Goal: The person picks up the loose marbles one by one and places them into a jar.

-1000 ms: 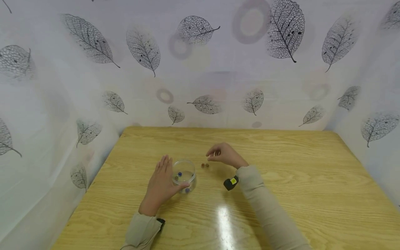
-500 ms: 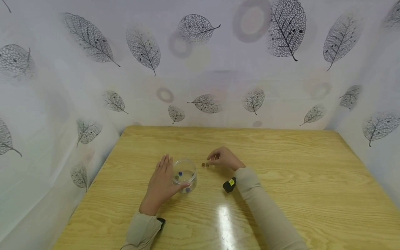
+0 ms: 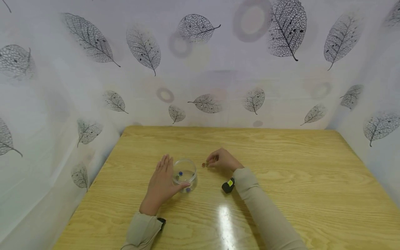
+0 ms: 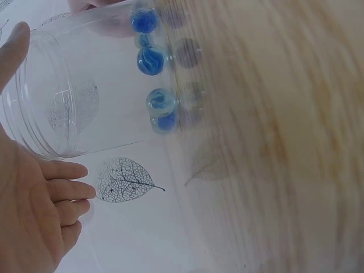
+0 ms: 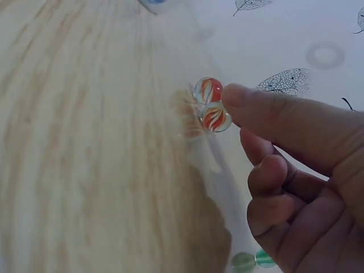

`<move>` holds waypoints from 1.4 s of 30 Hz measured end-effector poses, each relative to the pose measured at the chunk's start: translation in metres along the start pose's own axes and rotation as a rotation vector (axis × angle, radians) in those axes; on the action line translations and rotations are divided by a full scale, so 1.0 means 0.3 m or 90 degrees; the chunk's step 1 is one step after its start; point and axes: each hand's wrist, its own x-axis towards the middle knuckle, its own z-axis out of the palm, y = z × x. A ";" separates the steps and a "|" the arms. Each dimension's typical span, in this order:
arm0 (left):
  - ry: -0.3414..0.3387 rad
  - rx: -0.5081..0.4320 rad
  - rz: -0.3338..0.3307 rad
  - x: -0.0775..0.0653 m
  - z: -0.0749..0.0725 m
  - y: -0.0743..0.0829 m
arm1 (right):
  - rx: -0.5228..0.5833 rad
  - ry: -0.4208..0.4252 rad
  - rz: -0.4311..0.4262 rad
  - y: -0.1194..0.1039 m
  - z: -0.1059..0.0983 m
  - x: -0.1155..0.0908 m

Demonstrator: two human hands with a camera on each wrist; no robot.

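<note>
My left hand lies beside a clear round jar, fingers straight along its left side and thumb across the near rim. Several blue swirled marbles rest on the jar's bottom in the left wrist view. To the right of the jar, my right hand reaches down to two glass marbles with red-orange and white swirls. It pinches at the right one, the other touching it at the thumb tip. The right forefinger is hidden behind the thumb.
A green marble lies on the wooden table below the right hand in the right wrist view. White cloth printed with leaves hangs along the back and both sides of the table.
My right hand has come down and slightly left onto the two marbles beside the jar. The left hand has stayed against the jar.
</note>
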 end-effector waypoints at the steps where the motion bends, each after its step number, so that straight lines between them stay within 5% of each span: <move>1: 0.000 -0.001 0.000 0.000 0.000 0.000 | 0.001 -0.001 0.000 0.001 0.001 0.000; 42: -0.001 -0.017 -0.008 -0.001 0.000 0.005 | 0.002 -0.006 0.018 0.017 0.036 0.022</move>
